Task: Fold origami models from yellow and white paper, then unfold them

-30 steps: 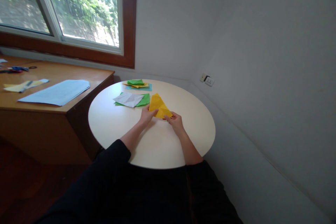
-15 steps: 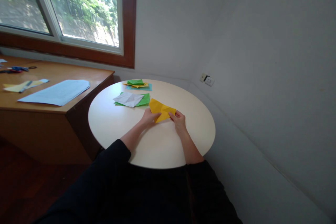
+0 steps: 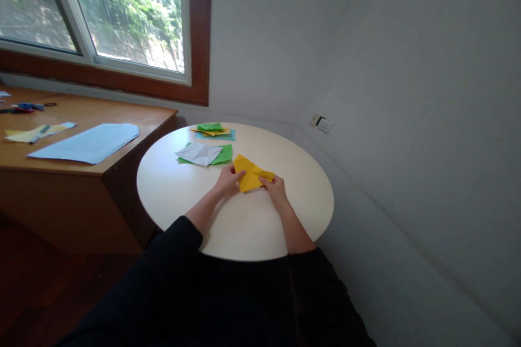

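Since a moment ago both hands have drawn closer together, and the yellow paper [image 3: 251,174] now lies lower and more folded between them. Nearest me, the round white counter [image 3: 183,195] shows a wide bare stretch between its near edge and the hands, with open surface also to the left and right of them. The left hand [image 3: 228,181] has its fingers closed on the paper's left edge; the right hand [image 3: 275,191] pinches the paper's right corner, fingers closed on it. That sheet sits a little beyond the middle of the counter, touching the surface or just above it; I cannot tell which. Just past the left hand lies a white sheet [image 3: 198,153] on top of a green sheet [image 3: 223,155], close to the yellow one but apart from it. Farther back, near the far rim, rests a small stack of coloured papers [image 3: 213,130]. Off to the left, the wooden desk [image 3: 134,119] butts against the round one and carries a pale blue sheet [image 3: 87,142].
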Motion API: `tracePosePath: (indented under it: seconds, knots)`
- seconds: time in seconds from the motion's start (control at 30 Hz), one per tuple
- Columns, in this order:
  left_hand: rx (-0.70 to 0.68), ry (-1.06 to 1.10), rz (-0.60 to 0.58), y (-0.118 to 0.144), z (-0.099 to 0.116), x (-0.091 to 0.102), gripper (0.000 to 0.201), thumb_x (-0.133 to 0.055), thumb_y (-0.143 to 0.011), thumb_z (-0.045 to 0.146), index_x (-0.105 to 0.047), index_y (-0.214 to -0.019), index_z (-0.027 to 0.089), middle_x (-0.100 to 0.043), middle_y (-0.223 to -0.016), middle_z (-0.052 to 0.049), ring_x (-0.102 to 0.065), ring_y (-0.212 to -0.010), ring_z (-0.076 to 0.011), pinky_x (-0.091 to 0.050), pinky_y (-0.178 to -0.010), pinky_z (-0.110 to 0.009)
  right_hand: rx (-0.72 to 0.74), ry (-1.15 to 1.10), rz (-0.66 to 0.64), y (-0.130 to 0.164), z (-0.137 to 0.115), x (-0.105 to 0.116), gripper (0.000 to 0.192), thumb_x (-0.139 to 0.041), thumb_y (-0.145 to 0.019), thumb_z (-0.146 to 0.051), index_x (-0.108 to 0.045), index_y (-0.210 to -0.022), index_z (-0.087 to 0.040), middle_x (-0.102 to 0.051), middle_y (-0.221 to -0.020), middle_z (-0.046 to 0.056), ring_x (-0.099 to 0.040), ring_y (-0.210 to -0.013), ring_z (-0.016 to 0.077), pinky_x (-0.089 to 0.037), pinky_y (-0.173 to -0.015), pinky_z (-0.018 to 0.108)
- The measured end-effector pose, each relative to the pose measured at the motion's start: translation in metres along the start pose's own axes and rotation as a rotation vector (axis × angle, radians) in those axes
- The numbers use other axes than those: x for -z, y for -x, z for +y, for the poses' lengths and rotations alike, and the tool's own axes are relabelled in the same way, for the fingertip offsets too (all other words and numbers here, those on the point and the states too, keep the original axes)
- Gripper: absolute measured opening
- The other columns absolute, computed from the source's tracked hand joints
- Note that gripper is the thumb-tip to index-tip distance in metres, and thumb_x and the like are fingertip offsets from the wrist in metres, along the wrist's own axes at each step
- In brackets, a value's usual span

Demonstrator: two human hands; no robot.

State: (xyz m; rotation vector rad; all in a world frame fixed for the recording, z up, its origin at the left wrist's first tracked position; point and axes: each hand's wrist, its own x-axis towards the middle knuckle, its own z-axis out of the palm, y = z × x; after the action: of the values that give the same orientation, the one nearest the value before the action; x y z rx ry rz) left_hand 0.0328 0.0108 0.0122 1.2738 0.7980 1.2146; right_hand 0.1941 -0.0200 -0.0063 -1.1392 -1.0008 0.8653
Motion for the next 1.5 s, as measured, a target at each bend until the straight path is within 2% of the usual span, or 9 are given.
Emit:
tracePosePath:
  seconds: [0.17, 0.27, 0.37, 0.53, 0.73, 0.87, 1.2, 1.5]
  knots:
    - [0.012, -0.076, 0.062, -0.006, 0.002, 0.008, 0.021, -0.062, -0.064, 0.018, -0.057, -0.083, 0.010, -0.063, -0.070, -0.005, -0.058, -0.059, -0.0127, -0.045, -0.052, -0.023, 0.002, -0.001, 0.009, 0.000, 0.000, 0.001, 0.018, -0.070, -0.051, -0.027, -0.064, -0.066, -0.016, -0.062, -0.061, -0.001, -0.051, -0.056, 0.0120, -0.039, -0.053, 0.026]
    - [0.041, -0.073, 0.083, -0.007, 0.006, 0.010, 0.034, -0.058, -0.067, 0.012, -0.052, -0.101, 0.009, -0.059, -0.058, 0.001, -0.053, -0.047, -0.0093, -0.044, -0.047, -0.021, 0.004, -0.026, 0.020, -0.001, 0.000, 0.001, 0.017, -0.067, -0.052, -0.025, -0.065, -0.067, -0.017, -0.063, -0.064, 0.000, -0.050, -0.057, 0.0115, -0.035, -0.050, 0.024]
    - [0.039, -0.038, 0.053, -0.005, 0.010, 0.011, 0.049, -0.054, -0.069, 0.008, -0.044, -0.116, 0.011, -0.055, -0.051, 0.006, -0.052, -0.042, -0.0080, -0.046, -0.047, -0.021, -0.018, -0.064, 0.042, -0.001, 0.001, 0.001, 0.018, -0.065, -0.052, -0.025, -0.066, -0.069, -0.019, -0.065, -0.072, 0.000, -0.050, -0.060, 0.0112, -0.033, -0.049, 0.023]
    - [0.060, 0.005, -0.019, -0.003, 0.014, 0.010, 0.055, -0.048, -0.070, 0.002, -0.041, -0.122, 0.015, -0.058, -0.056, 0.005, -0.058, -0.045, -0.0090, -0.052, -0.052, -0.025, -0.011, -0.095, 0.041, -0.002, 0.001, 0.001, 0.015, -0.061, -0.053, -0.023, -0.068, -0.066, -0.020, -0.066, -0.083, 0.001, -0.052, -0.065, 0.0115, -0.033, -0.051, 0.023]
    - [0.082, 0.004, -0.005, -0.002, 0.015, 0.008, 0.033, -0.045, -0.070, -0.001, -0.052, -0.101, 0.011, -0.059, -0.059, 0.002, -0.060, -0.047, -0.0098, -0.052, -0.052, -0.024, 0.001, -0.094, 0.020, -0.001, 0.001, 0.001, 0.015, -0.056, -0.053, -0.019, -0.068, -0.062, -0.020, -0.065, -0.079, 0.002, -0.051, -0.065, 0.0118, -0.033, -0.051, 0.023]
    - [0.100, -0.013, 0.016, -0.002, 0.015, 0.008, 0.019, -0.045, -0.070, -0.001, -0.054, -0.083, 0.011, -0.059, -0.060, 0.000, -0.060, -0.047, -0.0098, -0.052, -0.051, -0.024, 0.007, -0.115, 0.013, -0.001, 0.000, 0.002, 0.015, -0.056, -0.052, -0.019, -0.067, -0.061, -0.020, -0.064, -0.077, 0.001, -0.051, -0.064, 0.0115, -0.033, -0.052, 0.023]
    - [0.123, -0.022, 0.045, -0.007, 0.006, 0.009, 0.021, -0.042, -0.062, -0.003, -0.058, -0.068, 0.011, -0.060, -0.061, -0.001, -0.061, -0.052, -0.0113, -0.054, -0.056, -0.028, -0.026, -0.115, 0.014, 0.000, -0.002, 0.001, 0.012, -0.054, -0.051, -0.019, -0.064, -0.057, -0.019, -0.063, -0.071, 0.001, -0.050, -0.061, 0.0115, -0.035, -0.053, 0.024]
    - [0.176, 0.132, 0.110, -0.010, 0.006, 0.011, 0.014, -0.047, -0.065, 0.002, -0.059, -0.064, 0.010, -0.063, -0.068, -0.005, -0.063, -0.060, -0.0131, -0.054, -0.067, -0.032, -0.035, -0.154, -0.014, 0.001, -0.003, 0.001, 0.008, -0.058, -0.052, -0.020, -0.063, -0.058, -0.019, -0.064, -0.076, 0.002, -0.057, -0.073, 0.0156, -0.044, -0.063, 0.028]
